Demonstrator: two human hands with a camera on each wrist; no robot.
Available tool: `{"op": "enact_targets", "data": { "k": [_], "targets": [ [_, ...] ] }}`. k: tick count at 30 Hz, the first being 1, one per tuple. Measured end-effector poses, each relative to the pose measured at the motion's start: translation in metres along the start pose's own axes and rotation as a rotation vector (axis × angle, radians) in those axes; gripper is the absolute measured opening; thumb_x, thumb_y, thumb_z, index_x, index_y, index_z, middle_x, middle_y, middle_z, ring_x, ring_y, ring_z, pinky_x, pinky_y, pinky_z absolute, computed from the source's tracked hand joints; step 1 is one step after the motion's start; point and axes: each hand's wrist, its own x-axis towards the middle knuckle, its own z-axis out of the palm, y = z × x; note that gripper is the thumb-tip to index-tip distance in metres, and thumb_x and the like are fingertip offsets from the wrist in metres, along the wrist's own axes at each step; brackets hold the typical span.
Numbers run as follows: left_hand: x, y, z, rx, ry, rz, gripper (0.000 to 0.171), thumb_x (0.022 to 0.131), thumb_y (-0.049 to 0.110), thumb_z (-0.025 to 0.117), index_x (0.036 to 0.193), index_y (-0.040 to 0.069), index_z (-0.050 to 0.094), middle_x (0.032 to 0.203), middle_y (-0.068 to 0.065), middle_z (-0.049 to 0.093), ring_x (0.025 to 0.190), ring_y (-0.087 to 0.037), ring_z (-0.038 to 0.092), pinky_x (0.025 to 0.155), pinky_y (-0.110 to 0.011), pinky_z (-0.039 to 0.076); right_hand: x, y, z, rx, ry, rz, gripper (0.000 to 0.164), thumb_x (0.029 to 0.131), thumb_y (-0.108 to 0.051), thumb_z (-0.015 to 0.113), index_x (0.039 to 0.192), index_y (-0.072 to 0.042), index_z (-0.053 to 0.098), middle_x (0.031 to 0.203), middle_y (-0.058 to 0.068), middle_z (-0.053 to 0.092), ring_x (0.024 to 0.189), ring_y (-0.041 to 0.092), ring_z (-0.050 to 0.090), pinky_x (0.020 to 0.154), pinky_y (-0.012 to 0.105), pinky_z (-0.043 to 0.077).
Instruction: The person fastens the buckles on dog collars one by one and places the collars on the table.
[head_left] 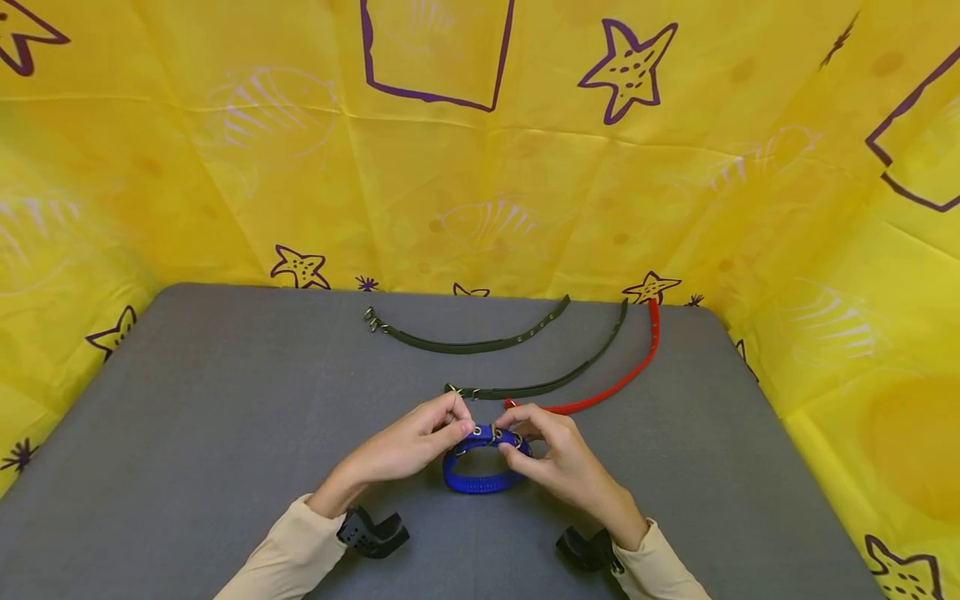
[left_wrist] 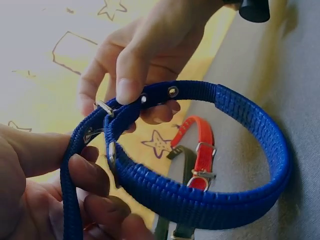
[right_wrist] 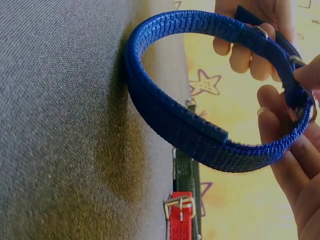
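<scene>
A blue dog collar [head_left: 483, 485] is curved into a loop just above the grey table, its strap threaded through the metal buckle [left_wrist: 104, 108]. My left hand [head_left: 408, 442] pinches the strap's free end between thumb and fingers. On the other side of the buckle, my right hand [head_left: 558, 457] holds the collar, its thumb pressing on the strap near a metal eyelet [left_wrist: 173, 91] in the left wrist view. The padded part [right_wrist: 175, 117] of the loop hangs toward me, between the two hands.
Beyond my hands lie two dark green collars [head_left: 465, 347] and a red collar [head_left: 615, 387], stretched out in curves on the grey table [head_left: 225, 400]. A yellow cloth [head_left: 405, 167] with sea-creature drawings stands behind and along both sides.
</scene>
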Motion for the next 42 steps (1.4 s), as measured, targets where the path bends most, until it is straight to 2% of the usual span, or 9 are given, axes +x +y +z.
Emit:
{"op": "enact_targets", "data": {
  "k": [5,8,12,18,28,33,38,42],
  "targets": [
    [0.002,0.001,0.004,0.009,0.024,0.021,0.015,0.105,0.018,0.050,0.097,0.006,0.056,0.072,0.003,0.045,0.063,-0.004,0.040,0.059,-0.020,0.033,0.001,-0.001,-0.001,-0.021,-0.005,0.011,0.034,0.083,0.006,0.074,0.113,-0.004,0.062,0.103,0.011,0.070,0.078,0.011,0.069,0.073,0.024,0.058],
    [0.003,0.001,0.002,0.037,0.046,0.016,0.015,0.104,0.021,0.052,0.100,0.008,0.057,0.077,0.002,0.051,0.067,-0.006,0.046,0.061,-0.020,0.038,0.001,0.000,-0.002,-0.045,0.000,0.011,0.035,0.083,0.007,0.074,0.114,-0.003,0.062,0.103,0.012,0.070,0.078,0.013,0.070,0.073,0.026,0.059],
    [-0.002,0.002,-0.006,0.111,0.072,-0.008,0.015,0.100,0.028,0.061,0.101,0.014,0.058,0.085,0.002,0.061,0.075,-0.009,0.055,0.066,-0.022,0.044,0.001,0.000,-0.003,-0.058,-0.003,0.028,0.033,0.084,0.006,0.073,0.114,-0.002,0.063,0.103,0.012,0.071,0.078,0.013,0.070,0.073,0.027,0.059],
    [-0.006,0.003,-0.017,0.212,0.080,0.001,0.015,0.089,0.031,0.075,0.092,0.023,0.064,0.078,0.007,0.061,0.068,-0.008,0.054,0.061,-0.022,0.044,0.000,-0.001,-0.003,-0.044,-0.008,0.050,0.031,0.084,0.006,0.073,0.113,-0.002,0.063,0.102,0.012,0.071,0.078,0.012,0.070,0.074,0.027,0.059],
    [0.000,-0.001,-0.007,0.171,0.120,0.057,0.016,0.085,0.028,0.080,0.087,0.016,0.069,0.076,0.002,0.062,0.066,-0.007,0.054,0.059,-0.021,0.045,0.000,-0.003,-0.001,-0.011,0.008,0.019,0.033,0.084,0.006,0.074,0.114,-0.002,0.064,0.104,0.013,0.071,0.084,0.017,0.071,0.076,0.031,0.060],
    [0.000,-0.001,-0.006,0.179,0.133,0.054,0.014,0.085,0.029,0.079,0.089,0.020,0.069,0.077,0.004,0.062,0.067,-0.007,0.055,0.059,-0.022,0.046,0.000,-0.002,-0.004,-0.038,-0.001,0.037,0.030,0.085,0.003,0.073,0.114,-0.005,0.066,0.101,0.010,0.071,0.083,0.013,0.069,0.074,0.030,0.060],
    [-0.003,0.000,-0.012,0.223,0.134,0.030,0.014,0.086,0.032,0.078,0.094,0.026,0.068,0.079,0.008,0.063,0.067,-0.006,0.055,0.060,-0.023,0.046,0.000,0.001,-0.008,-0.082,-0.010,0.072,0.027,0.087,0.000,0.073,0.112,-0.009,0.068,0.100,0.006,0.072,0.081,0.009,0.068,0.072,0.025,0.059],
    [-0.004,-0.001,-0.014,0.234,0.163,0.036,0.012,0.086,0.031,0.078,0.092,0.024,0.070,0.077,0.008,0.063,0.064,-0.006,0.053,0.058,-0.022,0.043,0.000,0.002,-0.010,-0.086,-0.016,0.098,0.027,0.087,-0.002,0.074,0.112,-0.011,0.069,0.102,0.004,0.073,0.081,0.007,0.066,0.072,0.023,0.058]
  ]
}}
